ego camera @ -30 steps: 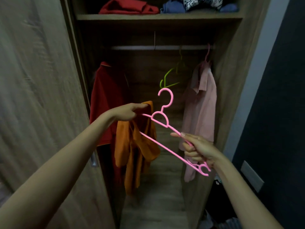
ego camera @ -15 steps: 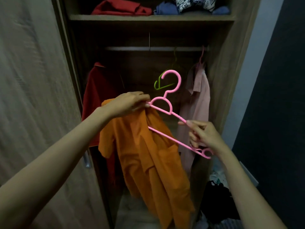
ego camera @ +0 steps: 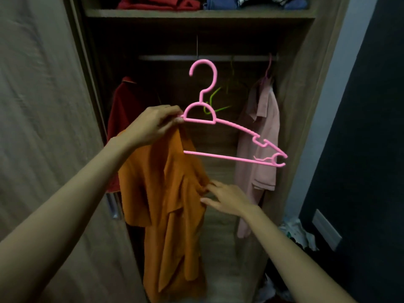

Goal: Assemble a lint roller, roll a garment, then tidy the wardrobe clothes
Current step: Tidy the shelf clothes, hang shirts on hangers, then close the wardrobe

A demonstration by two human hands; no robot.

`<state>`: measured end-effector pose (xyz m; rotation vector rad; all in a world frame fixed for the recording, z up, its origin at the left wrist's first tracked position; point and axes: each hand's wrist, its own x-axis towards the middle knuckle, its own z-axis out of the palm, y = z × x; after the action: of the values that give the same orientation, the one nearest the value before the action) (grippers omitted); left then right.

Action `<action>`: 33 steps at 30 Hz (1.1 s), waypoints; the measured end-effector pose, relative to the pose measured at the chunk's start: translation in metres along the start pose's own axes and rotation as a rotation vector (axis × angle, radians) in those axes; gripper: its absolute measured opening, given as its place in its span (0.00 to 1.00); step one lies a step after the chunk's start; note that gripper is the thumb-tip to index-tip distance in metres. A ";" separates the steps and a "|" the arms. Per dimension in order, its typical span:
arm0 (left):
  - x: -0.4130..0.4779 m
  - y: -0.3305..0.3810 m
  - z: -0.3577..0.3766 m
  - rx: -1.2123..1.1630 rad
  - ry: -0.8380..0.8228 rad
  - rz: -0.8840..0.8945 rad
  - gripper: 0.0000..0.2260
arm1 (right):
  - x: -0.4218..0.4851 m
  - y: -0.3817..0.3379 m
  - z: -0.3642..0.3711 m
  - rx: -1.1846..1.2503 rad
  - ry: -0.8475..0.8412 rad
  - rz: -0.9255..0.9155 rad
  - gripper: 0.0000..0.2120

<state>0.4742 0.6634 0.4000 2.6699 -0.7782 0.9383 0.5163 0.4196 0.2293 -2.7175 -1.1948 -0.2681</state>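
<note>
My left hand (ego camera: pixel 153 125) grips the left shoulder of a pink plastic hanger (ego camera: pixel 231 125) together with the collar of an orange shirt (ego camera: pixel 166 204). The hanger stands upright, its hook up, in front of the open wardrobe. Only the hanger's left end sits inside the shirt, which hangs down from my left hand. My right hand (ego camera: pixel 227 199) is lower, its fingers apart and its fingertips touching the shirt's right edge.
On the wardrobe rail (ego camera: pixel 209 57) hang a red shirt (ego camera: pixel 126 110) at left, a green hanger (ego camera: pixel 215 101) in the middle and a pink shirt (ego camera: pixel 260 145) at right. The shelf (ego camera: pixel 196 13) above holds folded clothes. A clothes pile (ego camera: pixel 293 235) lies at lower right.
My right hand has let go of the hanger's right end and dropped to the orange shirt. My left hand has raised the hanger and turned it level.
</note>
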 end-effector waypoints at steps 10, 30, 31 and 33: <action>-0.065 -0.073 -0.016 0.161 0.027 -0.203 0.09 | -0.031 0.057 -0.037 0.033 0.529 0.063 0.14; -0.038 -0.033 0.003 -0.056 0.163 -0.161 0.10 | 0.010 0.025 -0.085 0.403 0.587 0.122 0.14; -0.037 -0.034 0.003 -0.065 0.171 -0.156 0.10 | 0.010 0.025 -0.086 0.418 0.590 0.114 0.14; -0.038 -0.036 0.004 -0.109 0.203 -0.170 0.09 | 0.007 0.024 -0.094 0.521 0.557 0.108 0.15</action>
<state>0.4712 0.7072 0.3722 2.4541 -0.5336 1.0688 0.5299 0.3880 0.3199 -2.0526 -0.8115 -0.5627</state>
